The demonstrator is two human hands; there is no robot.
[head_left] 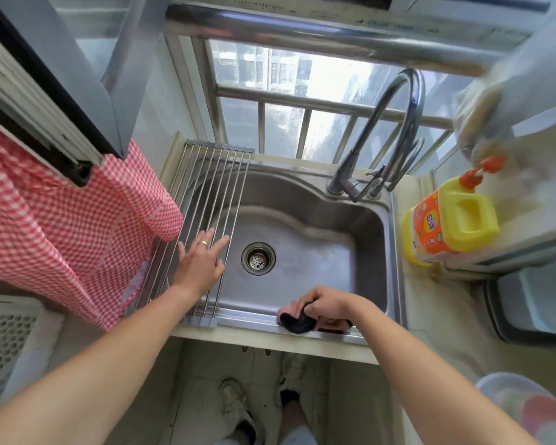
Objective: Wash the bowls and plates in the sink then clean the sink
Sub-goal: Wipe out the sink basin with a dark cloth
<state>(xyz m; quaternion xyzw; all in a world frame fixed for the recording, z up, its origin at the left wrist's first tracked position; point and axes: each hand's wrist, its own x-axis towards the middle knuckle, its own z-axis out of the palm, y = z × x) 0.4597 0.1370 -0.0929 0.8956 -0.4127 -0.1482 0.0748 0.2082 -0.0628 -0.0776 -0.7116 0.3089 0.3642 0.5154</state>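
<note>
Nearby, a yellow detergent bottle (pixel 453 220) stands right of the sink (pixel 305 226), faucet (pixel 395 133) behind. Across the sink's left side lies a rod rack (pixel 203 226), rods running front-to-back; the left hand (pixel 201 258) rests there, fingers spread. The right hand (pixel 323 305) grips a dark cloth (pixel 299 321) on the front rim.

Daylight comes through a barred window (pixel 302 91) showing tower blocks; a red-checked cloth (pixel 61 226) hangs left; pale tiled floor (pixel 206 396) below.
</note>
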